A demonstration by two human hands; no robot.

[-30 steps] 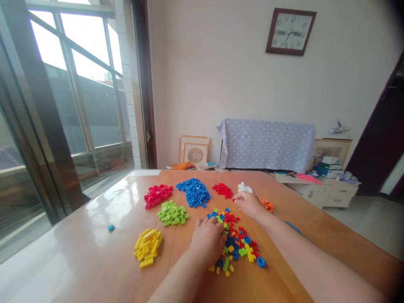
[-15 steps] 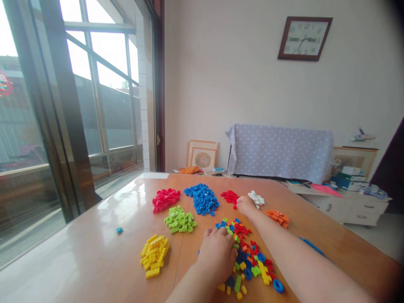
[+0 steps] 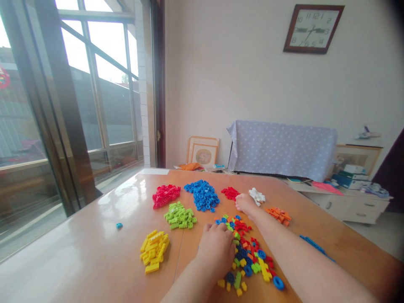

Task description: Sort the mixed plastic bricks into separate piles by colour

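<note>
Right hand (image 3: 245, 203), centre right of frame: fingers curled inward, fingertips at the near edge of a small red pile (image 3: 230, 193). Whether a piece is pinched: cannot tell, fingertips too small and partly hidden. Left hand (image 3: 217, 246), lower centre: fingers bent down over the left side of a mixed pile of toy bricks (image 3: 248, 269); its grip is hidden behind the knuckles, so cannot tell whether it grasps anything. Mixed pile lies lower centre to lower right, between the two forearms: red, blue, green, yellow and orange pieces, blue rings among them.

Around the hands, sorted by colour: white pile (image 3: 257, 196) just beyond the right hand; orange pile (image 3: 278, 216) to the right of its forearm; blue pile (image 3: 202, 195) at centre; pinkish-red pile (image 3: 166, 195) left of the blue; green pile (image 3: 179, 215) below these two; yellow pile (image 3: 154, 250) lower left of centre. One teal piece (image 3: 119, 225) alone at left; blue sticks (image 3: 315, 247) at lower right. All on a glossy brown table (image 3: 94, 256).

Background: spotted cloth (image 3: 280, 147) at right; wall clock (image 3: 314, 29), upper right.
</note>
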